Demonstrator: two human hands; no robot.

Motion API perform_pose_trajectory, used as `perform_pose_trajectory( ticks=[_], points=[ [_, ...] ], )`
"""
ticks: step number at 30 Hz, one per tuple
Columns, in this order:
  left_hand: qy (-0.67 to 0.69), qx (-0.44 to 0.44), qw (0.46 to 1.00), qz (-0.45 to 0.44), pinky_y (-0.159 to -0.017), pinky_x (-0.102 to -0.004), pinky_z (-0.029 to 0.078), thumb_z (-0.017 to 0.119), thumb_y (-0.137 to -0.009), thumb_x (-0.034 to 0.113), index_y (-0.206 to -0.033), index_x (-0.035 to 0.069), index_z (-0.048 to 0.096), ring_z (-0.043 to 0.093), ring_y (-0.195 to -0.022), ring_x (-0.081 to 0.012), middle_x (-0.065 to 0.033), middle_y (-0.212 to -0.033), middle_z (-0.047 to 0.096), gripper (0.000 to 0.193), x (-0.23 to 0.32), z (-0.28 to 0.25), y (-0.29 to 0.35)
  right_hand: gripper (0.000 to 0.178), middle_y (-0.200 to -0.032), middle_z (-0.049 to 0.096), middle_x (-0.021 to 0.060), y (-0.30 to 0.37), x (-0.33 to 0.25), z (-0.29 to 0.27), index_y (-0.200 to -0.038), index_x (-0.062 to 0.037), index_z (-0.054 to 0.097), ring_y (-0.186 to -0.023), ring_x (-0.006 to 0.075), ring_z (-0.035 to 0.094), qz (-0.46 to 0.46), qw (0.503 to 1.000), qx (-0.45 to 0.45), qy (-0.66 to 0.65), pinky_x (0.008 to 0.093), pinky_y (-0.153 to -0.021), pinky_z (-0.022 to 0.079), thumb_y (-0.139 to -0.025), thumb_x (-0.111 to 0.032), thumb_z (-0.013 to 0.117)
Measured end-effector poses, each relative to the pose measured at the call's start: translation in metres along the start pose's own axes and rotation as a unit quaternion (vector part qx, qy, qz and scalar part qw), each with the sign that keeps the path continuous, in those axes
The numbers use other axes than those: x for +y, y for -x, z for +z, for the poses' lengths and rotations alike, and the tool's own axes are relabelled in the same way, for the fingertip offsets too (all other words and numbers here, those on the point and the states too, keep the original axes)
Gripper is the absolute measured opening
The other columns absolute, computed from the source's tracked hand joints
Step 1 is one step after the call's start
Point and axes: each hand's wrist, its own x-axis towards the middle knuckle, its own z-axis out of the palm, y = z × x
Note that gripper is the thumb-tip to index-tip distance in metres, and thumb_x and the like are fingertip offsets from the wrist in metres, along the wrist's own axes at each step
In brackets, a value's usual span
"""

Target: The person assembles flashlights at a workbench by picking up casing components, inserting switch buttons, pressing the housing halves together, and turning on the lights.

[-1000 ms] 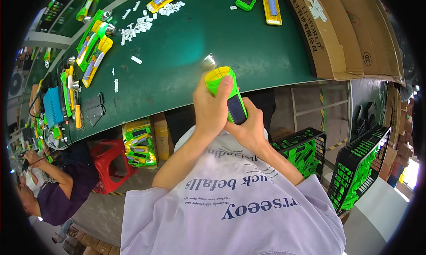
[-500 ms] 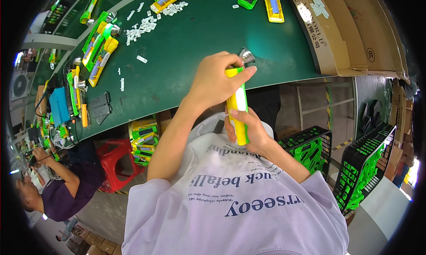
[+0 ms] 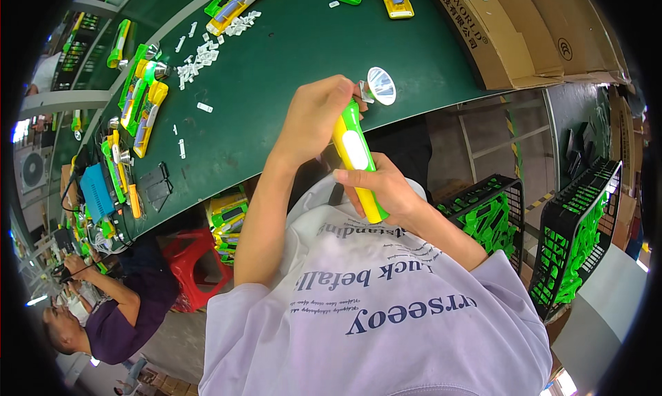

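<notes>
A yellow and green flashlight (image 3: 356,151) with a white oval panel is held upright before my chest, slightly tilted. My right hand (image 3: 383,187) is wrapped round its lower body, thumb across the front. At the upper end, my left hand (image 3: 318,116) is closed with its fingertips round the top of the body. A shiny cone-shaped reflector (image 3: 381,86) juts out beside those fingertips, its wide mouth turned to the right and toward me. How the reflector joins the body is hidden by the fingers.
Opened flashlight halves (image 3: 143,106) lie at the table's left. Small white plastic pieces (image 3: 200,63) are heaped on the green table (image 3: 262,72). A cardboard box (image 3: 514,41) stands far right. Black crates (image 3: 576,230) of green parts sit at right. A co-worker (image 3: 121,313) is at left.
The reflector has turned so that its mouth now faces right and toward me. My left hand has shifted slightly left, and its thumb no longer reaches across the flashlight's top.
</notes>
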Motion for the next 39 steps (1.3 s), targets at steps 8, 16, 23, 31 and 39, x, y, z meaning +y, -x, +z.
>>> perform_pose_trajectory(
  ticks=[8, 16, 23, 31, 39],
  points=[
    [0.034, -0.045, 0.998, 0.014, -0.059, -0.0269, 0.050, 0.042, -0.102, 0.052, -0.085, -0.001, 0.068, 0.062, -0.059, -0.0143, -0.0071, -0.068, 0.066, 0.062, -0.015, -0.019, 0.000, 0.041, -0.071, 0.057, 0.0056, 0.002, 0.004, 0.008, -0.101, -0.0005, 0.052, -0.051, 0.0140, 0.056, -0.012, 0.999, -0.009, 0.028, 0.0285, -0.046, 0.045, -0.079, -0.022, 0.080],
    [-0.076, -0.029, 0.994, -0.068, -0.060, -0.0270, 0.052, 0.042, -0.098, 0.062, -0.084, -0.002, 0.068, 0.064, -0.062, -0.0154, -0.0099, -0.072, 0.067, 0.070, 0.000, -0.002, 0.006, 0.040, -0.062, 0.054, 0.0042, -0.001, 0.000, 0.004, -0.094, -0.0034, 0.052, -0.044, 0.0141, 0.052, 0.014, 0.998, -0.059, 0.020, 0.0290, -0.041, 0.043, -0.080, -0.030, 0.078],
    [-0.146, 0.068, 0.985, -0.055, -0.066, -0.0309, 0.054, 0.033, -0.095, 0.071, -0.111, -0.007, 0.062, 0.067, -0.076, -0.0184, -0.0166, -0.094, 0.070, 0.085, -0.008, 0.007, -0.001, 0.041, -0.060, 0.052, 0.0041, -0.002, 0.004, 0.009, -0.090, -0.0043, 0.048, -0.042, 0.0125, 0.050, -0.021, 1.000, 0.014, 0.004, 0.0278, -0.038, 0.041, -0.081, -0.031, 0.078],
    [-0.121, 0.283, 0.952, 0.011, -0.057, -0.0225, 0.050, 0.052, -0.101, 0.036, -0.118, -0.005, 0.061, 0.063, -0.070, -0.0125, -0.0134, -0.093, 0.069, 0.044, 0.009, -0.029, 0.023, 0.026, -0.063, 0.044, 0.0025, -0.007, -0.002, -0.041, -0.097, -0.0095, 0.044, -0.047, 0.0144, 0.043, -0.166, 0.896, -0.236, -0.337, 0.0301, -0.043, 0.038, -0.084, -0.025, 0.061],
    [-0.456, 0.443, 0.771, 0.045, -0.061, -0.0313, 0.048, 0.068, -0.085, 0.008, -0.099, 0.002, 0.068, 0.059, -0.062, -0.0167, -0.0080, -0.080, 0.067, 0.015, 0.015, -0.101, 0.039, 0.031, -0.064, 0.041, 0.0039, 0.000, -0.008, -0.047, -0.096, -0.0089, 0.042, -0.048, 0.0151, 0.042, -0.202, 0.909, -0.226, -0.288, 0.0311, -0.045, 0.037, -0.081, -0.027, 0.063]
  ],
)
